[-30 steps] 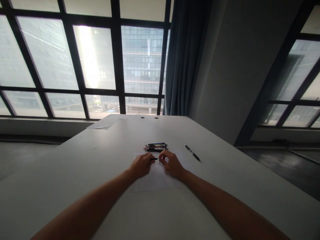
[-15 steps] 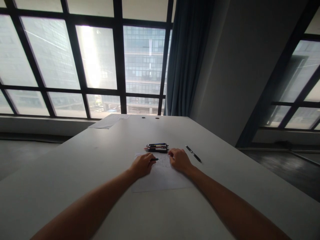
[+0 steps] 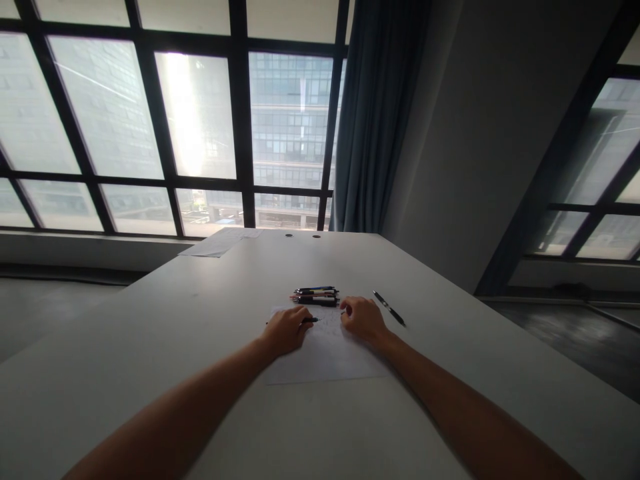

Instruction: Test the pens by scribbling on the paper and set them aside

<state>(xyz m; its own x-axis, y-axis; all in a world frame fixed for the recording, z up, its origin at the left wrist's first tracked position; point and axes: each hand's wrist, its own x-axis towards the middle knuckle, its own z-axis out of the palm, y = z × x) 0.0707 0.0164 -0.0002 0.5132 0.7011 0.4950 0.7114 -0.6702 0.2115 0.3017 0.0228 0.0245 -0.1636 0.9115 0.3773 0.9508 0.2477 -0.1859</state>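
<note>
A sheet of white paper (image 3: 325,363) with faint scribbles on its upper part lies on the table. My left hand (image 3: 286,330) rests at the sheet's left side, closed around a dark pen (image 3: 309,320) whose tip points right. Over the right side of the paper is my right hand (image 3: 364,319), fingers curled inward. A tiny dark bit shows by its fingertips, too small to name. Just beyond the hands lies a row of several pens (image 3: 316,297). One black pen (image 3: 389,309) lies apart, slanting, to the right of my right hand.
The white table (image 3: 165,327) stretches away toward tall windows. Loose papers (image 3: 215,242) lie at its far left corner. Two round grommets (image 3: 317,236) sit near the far edge. A blue curtain (image 3: 365,133) hangs beside a grey pillar (image 3: 450,147).
The view has shifted very slightly. My right hand has barely moved, with its fingers a little more curled. The left still holds the pen in about the same place.
</note>
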